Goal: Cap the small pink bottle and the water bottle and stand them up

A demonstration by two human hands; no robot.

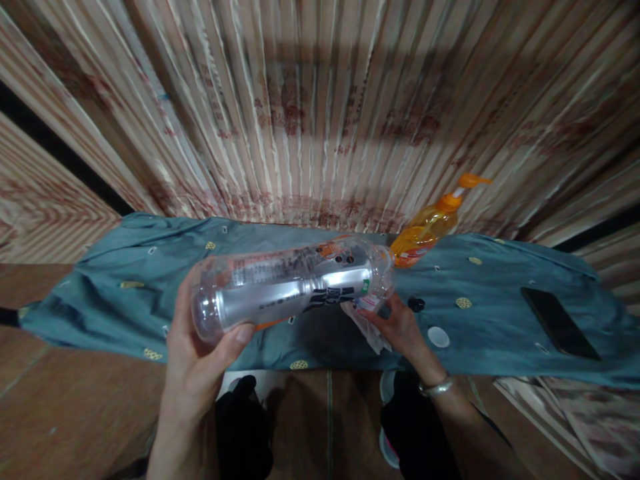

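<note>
A single camera, worn on the person's head, looks forward and steeply down, so there is no second view to overlap with it. It faces a pleated curtain [320, 113] that fills the upper half, with the far edge of a cloth-covered bench [500, 327] running below it from left to right. The near edge of the bench sits close, and the floor [75, 407] shows beneath. The wide lens bends the edges outward.

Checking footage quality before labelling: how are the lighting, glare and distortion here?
Head view: dim overall, with a broad shadow band across the curtain; bright glare streaks along the clear bottle in the left hand; wide-angle distortion fans the curtain folds and bows the cloth; edges soft.
</note>
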